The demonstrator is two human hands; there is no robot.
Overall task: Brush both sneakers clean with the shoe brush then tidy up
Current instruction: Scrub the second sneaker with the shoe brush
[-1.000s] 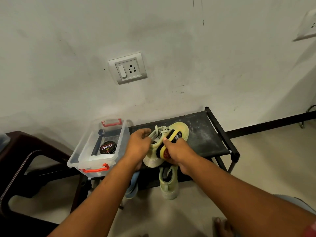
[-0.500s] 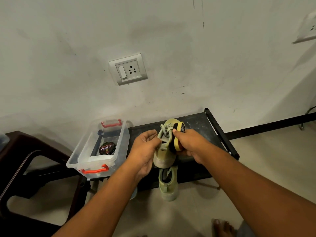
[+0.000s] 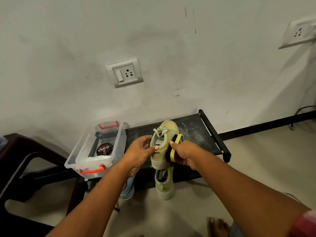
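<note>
The left hand (image 3: 142,151) holds a pale green sneaker (image 3: 162,139) in the air above the black shoe rack (image 3: 196,134). Its fingers curl round the shoe's opening and the thumb lies across the near side. The sneaker's toe points away toward the wall, its heel hangs toward the person, and the laces sit loose on top.

The right hand (image 3: 186,154) is closed round a shoe brush (image 3: 176,146) with a yellow back. The dark bristles are pressed against the right flank of the held sneaker.

The second sneaker (image 3: 164,183), the same pale green, sits lower down beneath the rack's top shelf with its heel poking out toward the person. Whether it rests on the floor or on a lower tier cannot be told. A blue slipper (image 3: 128,189) lies just beside it, partly hidden by the left forearm.

On the left end of the rack stands a clear plastic box (image 3: 80,156) with red latches. Inside it is a round black tin of Cherry polish (image 3: 104,149), and something white lies in front of the tin. A dark brown chair (image 3: 20,151) stands left of the rack. A wall socket (image 3: 124,72) is mounted above, and a bare foot (image 3: 217,226) shows at the bottom edge.
</note>
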